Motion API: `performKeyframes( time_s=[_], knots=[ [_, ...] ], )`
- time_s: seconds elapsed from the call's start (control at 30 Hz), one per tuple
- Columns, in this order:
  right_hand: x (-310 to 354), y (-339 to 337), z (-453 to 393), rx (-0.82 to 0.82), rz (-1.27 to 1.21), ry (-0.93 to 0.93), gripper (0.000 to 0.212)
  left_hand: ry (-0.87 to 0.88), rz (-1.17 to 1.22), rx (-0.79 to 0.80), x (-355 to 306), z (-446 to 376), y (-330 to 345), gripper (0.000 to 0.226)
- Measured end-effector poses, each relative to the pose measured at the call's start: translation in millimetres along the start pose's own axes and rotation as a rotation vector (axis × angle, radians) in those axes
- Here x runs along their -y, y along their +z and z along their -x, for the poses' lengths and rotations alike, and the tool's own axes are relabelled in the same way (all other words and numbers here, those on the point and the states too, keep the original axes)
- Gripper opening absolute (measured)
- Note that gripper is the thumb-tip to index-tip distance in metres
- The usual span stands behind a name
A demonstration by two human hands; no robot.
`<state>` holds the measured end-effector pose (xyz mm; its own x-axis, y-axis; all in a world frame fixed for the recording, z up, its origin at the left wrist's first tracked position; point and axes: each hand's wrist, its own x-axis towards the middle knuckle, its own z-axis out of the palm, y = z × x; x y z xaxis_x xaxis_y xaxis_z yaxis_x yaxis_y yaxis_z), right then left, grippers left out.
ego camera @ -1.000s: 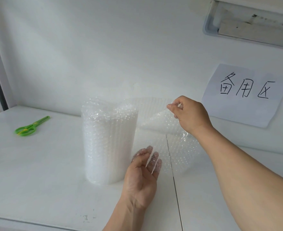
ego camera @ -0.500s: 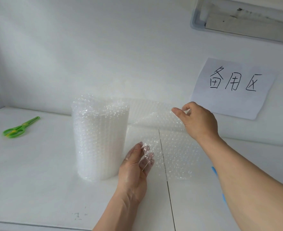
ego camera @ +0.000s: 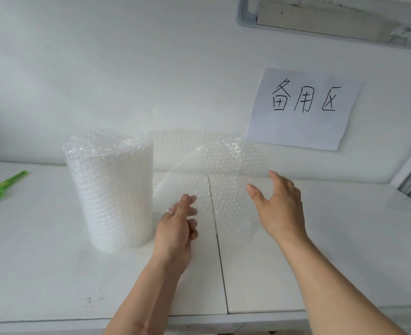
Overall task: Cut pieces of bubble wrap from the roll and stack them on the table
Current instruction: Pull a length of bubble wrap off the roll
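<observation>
A roll of clear bubble wrap [ego camera: 110, 189] stands upright on the white table [ego camera: 42, 262], left of centre. Its loose sheet [ego camera: 223, 165] is unrolled to the right and hangs over the table seam. My left hand [ego camera: 177, 228] is at the sheet's lower edge beside the roll, with the thumb and fingers pinched on the wrap. My right hand [ego camera: 279, 204] is spread in front of the sheet's right part, fingers apart, holding nothing. Green scissors [ego camera: 1, 187] lie at the far left of the table, away from both hands.
A dark seam [ego camera: 220, 250] runs front to back between two tabletops. A paper sign [ego camera: 303, 107] with handwritten characters is stuck on the white wall behind. A grey fixture [ego camera: 332, 18] sits high on the wall. The table's front edge runs along the bottom.
My right hand let go of the sheet's upper edge, dropped lower and spread its fingers. My left hand closed its fingers on the lower edge. The sheet now reaches further right.
</observation>
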<state>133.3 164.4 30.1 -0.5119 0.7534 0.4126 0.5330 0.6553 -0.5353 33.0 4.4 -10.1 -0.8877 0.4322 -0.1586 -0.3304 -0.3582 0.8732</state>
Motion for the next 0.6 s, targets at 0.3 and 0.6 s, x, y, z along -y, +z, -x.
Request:
performKeyframes(
  time_s=[0.3, 0.6],
  knots=[
    [-47, -22, 47, 0.172, 0.325, 0.159, 0.051, 0.024, -0.044, 0.056, 4, 3, 5, 0.02],
    [-67, -35, 61, 0.287, 0.399, 0.263, 0.035, -0.001, -0.027, 0.11, 7, 3, 4, 0.004]
  ],
)
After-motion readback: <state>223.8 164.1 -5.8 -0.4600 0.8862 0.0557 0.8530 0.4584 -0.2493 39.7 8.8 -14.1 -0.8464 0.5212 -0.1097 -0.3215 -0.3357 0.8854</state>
